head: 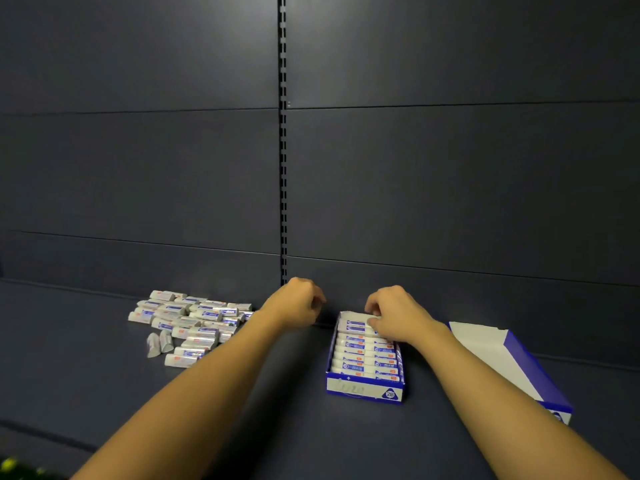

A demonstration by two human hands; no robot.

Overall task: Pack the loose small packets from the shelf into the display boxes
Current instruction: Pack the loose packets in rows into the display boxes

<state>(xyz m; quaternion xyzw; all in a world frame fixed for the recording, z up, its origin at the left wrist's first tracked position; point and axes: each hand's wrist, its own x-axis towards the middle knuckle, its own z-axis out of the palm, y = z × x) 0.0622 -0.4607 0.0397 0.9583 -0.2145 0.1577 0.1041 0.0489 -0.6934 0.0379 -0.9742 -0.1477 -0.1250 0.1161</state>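
A pile of loose small white-and-blue packets (187,323) lies on the dark shelf at the left. A blue-and-white display box (363,389) marked 2B stands right of centre, filled with rows of packets (360,355). My right hand (394,313) is over the far end of this box, fingers curled onto a packet in the back row. My left hand (298,303) hovers between the pile and the box with fingers loosely curled; nothing shows in it.
A second display box (519,368), with a white inside that looks bare, lies at an angle at the right. The dark back panel with a slotted upright (283,168) rises behind. The shelf surface (277,393) runs toward me.
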